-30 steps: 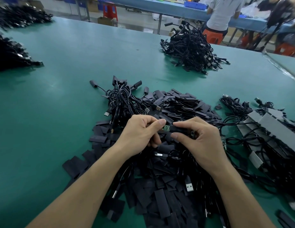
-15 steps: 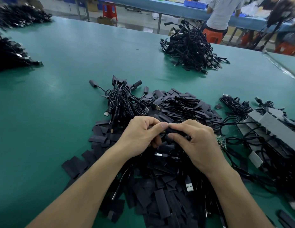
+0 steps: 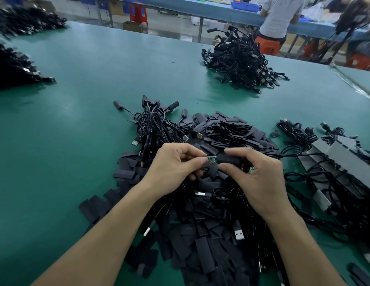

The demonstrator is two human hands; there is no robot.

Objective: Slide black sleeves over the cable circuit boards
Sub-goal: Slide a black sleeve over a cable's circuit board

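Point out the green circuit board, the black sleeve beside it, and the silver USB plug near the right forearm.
green circuit board point(image 3: 212, 159): head view, on its exposed green face.
black sleeve point(image 3: 228, 158): head view, on the tube's middle.
silver USB plug point(image 3: 239, 235): head view, on its metal shell.

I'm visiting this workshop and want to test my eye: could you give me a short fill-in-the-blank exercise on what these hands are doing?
1. The left hand pinches a small ____ circuit board.
2. The black sleeve is held by the ____ hand.
3. In the background, a person sits on an ____ stool.

Missing words: green; right; orange.
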